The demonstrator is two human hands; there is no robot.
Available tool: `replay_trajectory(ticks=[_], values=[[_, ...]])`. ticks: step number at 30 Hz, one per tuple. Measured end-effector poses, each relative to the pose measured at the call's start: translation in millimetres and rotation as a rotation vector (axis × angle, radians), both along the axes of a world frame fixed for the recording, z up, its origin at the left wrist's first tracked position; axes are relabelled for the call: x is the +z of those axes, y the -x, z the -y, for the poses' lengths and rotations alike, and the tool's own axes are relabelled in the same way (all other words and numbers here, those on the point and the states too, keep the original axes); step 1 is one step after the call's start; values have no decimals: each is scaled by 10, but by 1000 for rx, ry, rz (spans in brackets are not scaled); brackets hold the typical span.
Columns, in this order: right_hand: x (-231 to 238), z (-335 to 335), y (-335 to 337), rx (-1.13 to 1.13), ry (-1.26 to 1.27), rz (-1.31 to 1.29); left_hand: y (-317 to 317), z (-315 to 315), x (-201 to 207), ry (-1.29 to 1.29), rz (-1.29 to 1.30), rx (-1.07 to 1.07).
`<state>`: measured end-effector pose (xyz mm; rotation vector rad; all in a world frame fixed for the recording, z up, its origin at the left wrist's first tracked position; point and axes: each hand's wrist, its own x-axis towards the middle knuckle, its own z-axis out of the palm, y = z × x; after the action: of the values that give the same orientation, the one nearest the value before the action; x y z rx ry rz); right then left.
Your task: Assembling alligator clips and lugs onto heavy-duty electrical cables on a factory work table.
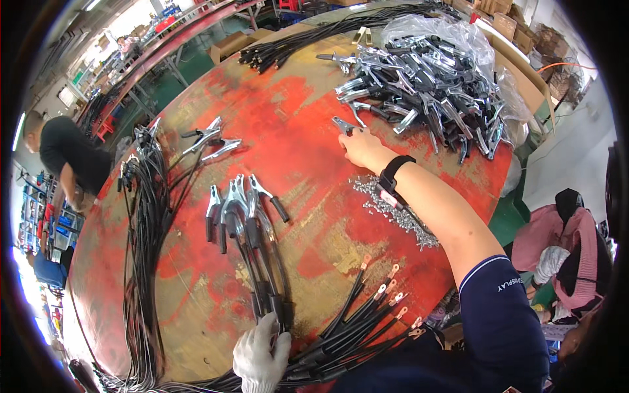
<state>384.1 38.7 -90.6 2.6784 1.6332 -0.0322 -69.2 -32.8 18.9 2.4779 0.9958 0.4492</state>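
Note:
My left hand (262,354), in a white glove, is closed at the near edge of the table on black cables (264,288). These run away from me to several silver spring clamps (237,200) with black handle sleeves, lying together mid-table. My bare right hand (362,149) reaches far across, its fingers closed on a single silver clamp (344,125) beside the big clamp pile (426,85). A black band (395,169) circles that wrist. Just to the left of my right forearm lie scattered small metal fasteners (393,209), partly hidden by the arm.
Long black cables with clamps (141,216) lie along the table's left side. Cables with copper lugs (377,298) fan out at the near right. More cables (288,49) and a cardboard box (517,72) are at the far side. A person (72,154) stands beyond the left edge.

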Motion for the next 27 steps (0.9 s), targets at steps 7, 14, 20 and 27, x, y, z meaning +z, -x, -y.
replay_trajectory(ticks=[7, 14, 20, 27], values=[[322, 279, -44, 84, -106, -61, -482, 29, -2, 19, -177, -289], [1191, 623, 343, 261, -724, -972, -956, 436, -141, -128, -427, -680], [1615, 1931, 809, 284, -1014, -1405, -1098, 545, -280, -60, -607, -715], [635, 3201, 1366, -223, -1384, -1582, -886, 519, -126, 33, -575, -651]])
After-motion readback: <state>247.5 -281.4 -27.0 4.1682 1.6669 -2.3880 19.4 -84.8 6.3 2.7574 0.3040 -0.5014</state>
